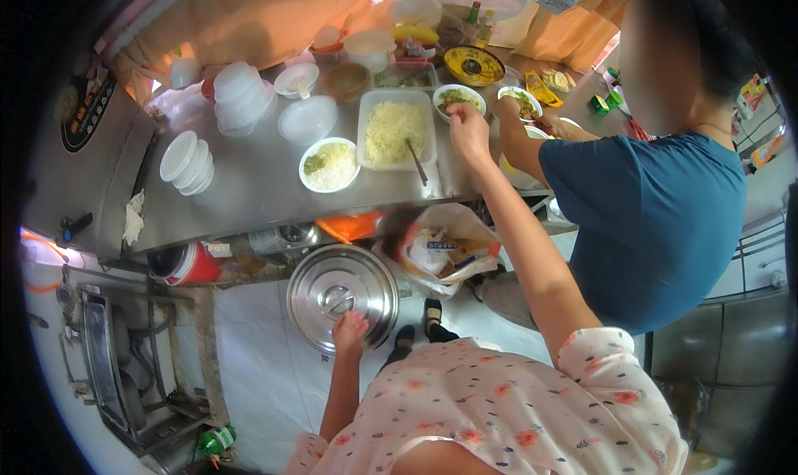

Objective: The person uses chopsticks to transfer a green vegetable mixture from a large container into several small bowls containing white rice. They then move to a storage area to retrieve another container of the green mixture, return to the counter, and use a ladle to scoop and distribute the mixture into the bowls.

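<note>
My right hand (469, 133) reaches over the steel counter to a white bowl (458, 91) of food with chopped greens. Its bent fingers overlap the bowl's near rim; whether they grip it or hold a pinch of something is hidden. Left of it stands a clear plastic tub (365, 126) of pale shredded food, a metal spoon (416, 162) leaning in it. Another white bowl (330, 165) holds white and green food beside the tub. My left hand (350, 333) hangs low with curled fingers, nothing visible in it, in front of a round stainless-steel lid (312, 319).
A co-worker in a blue shirt (648, 225) stands close at right, hands at another filled bowl (522, 104). Stacked white bowls (190, 163) and containers (243, 98) occupy the counter's left. Below are a lined waste bag (461, 225) and a red bucket (202, 264).
</note>
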Motion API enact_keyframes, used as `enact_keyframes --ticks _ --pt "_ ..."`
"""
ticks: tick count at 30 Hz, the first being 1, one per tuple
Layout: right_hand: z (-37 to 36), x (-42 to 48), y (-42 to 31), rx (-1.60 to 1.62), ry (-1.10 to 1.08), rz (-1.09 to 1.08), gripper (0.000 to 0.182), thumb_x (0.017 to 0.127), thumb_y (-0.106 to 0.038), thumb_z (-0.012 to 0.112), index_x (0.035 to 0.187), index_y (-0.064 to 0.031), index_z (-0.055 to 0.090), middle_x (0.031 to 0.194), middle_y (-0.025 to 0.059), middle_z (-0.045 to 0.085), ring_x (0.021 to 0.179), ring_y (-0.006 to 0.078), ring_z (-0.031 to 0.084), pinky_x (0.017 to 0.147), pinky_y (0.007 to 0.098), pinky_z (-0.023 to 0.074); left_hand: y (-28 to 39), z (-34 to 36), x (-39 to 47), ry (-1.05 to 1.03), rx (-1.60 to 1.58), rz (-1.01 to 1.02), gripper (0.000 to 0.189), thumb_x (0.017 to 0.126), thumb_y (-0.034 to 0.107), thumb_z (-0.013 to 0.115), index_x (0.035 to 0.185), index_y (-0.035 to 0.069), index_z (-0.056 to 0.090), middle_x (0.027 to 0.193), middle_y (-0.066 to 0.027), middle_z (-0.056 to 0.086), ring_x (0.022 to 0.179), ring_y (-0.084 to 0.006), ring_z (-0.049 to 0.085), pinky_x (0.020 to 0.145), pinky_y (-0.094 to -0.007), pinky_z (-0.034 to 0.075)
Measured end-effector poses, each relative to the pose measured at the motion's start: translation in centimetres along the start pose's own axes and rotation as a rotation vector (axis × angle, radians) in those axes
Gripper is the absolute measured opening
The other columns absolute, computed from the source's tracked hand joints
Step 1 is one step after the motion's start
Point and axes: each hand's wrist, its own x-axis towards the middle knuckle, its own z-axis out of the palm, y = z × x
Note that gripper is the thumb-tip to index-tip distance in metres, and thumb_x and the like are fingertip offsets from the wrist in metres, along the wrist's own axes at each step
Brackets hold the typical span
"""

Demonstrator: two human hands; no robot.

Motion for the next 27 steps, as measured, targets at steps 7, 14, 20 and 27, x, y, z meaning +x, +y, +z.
enact_keyframes --ticks 7,14,20,27 --pt "4.5 13.1 8.4 -0.458 0.092 0.187 0.031 0.076 -0.015 0.054 0.099 0.0052 0.056 0.102 0.0267 0.056 0.095 0.0399 0.055 0.081 0.0436 0.0444 -1.7 0.6 -0.5 -0.008 -0.044 0.104 0.022 0.088 0.021 0.051 0.099 0.002 0.052 0.090 -0.0105 0.055 0.079 -0.0205 0.056 0.069 -0.0327 0.050" --pt "1.6 21.9 18.6 -0.830 -0.088 0.200 0.031 0.080 -0.020 0.051 0.104 -0.0010 0.056 0.108 0.0187 0.054 0.103 0.0335 0.051 0.085 0.0428 0.0439 -7.3 -3.4 -2.7 0.153 -0.018 0.043 0.026 0.084 0.018 0.056 0.098 -0.004 0.051 0.089 -0.0121 0.058 0.081 -0.0204 0.058 0.069 -0.0305 0.051" --pt "3.1 25.9 24.6 -0.972 -0.118 0.334 0.039 0.085 -0.028 0.047 0.118 -0.0066 0.046 0.121 0.0140 0.041 0.118 0.0287 0.036 0.093 0.0450 0.0356 -13.2 -8.9 -3.8 0.336 -0.154 -0.098 0.029 0.082 0.021 0.059 0.099 -0.002 0.052 0.085 -0.0124 0.059 0.078 -0.0243 0.059 0.067 -0.0366 0.052" --pt "2.1 27.1 28.1 -1.196 -0.245 0.372 0.053 0.086 -0.028 0.046 0.134 -0.0085 0.032 0.137 0.0114 0.033 0.130 0.0272 0.024 0.098 0.0555 0.0247 -14.5 -9.2 -4.8 0.236 -0.507 -0.336 0.018 0.088 0.021 0.048 0.076 0.008 0.049 0.063 -0.0042 0.044 0.062 -0.0166 0.046 0.063 -0.0313 0.041"
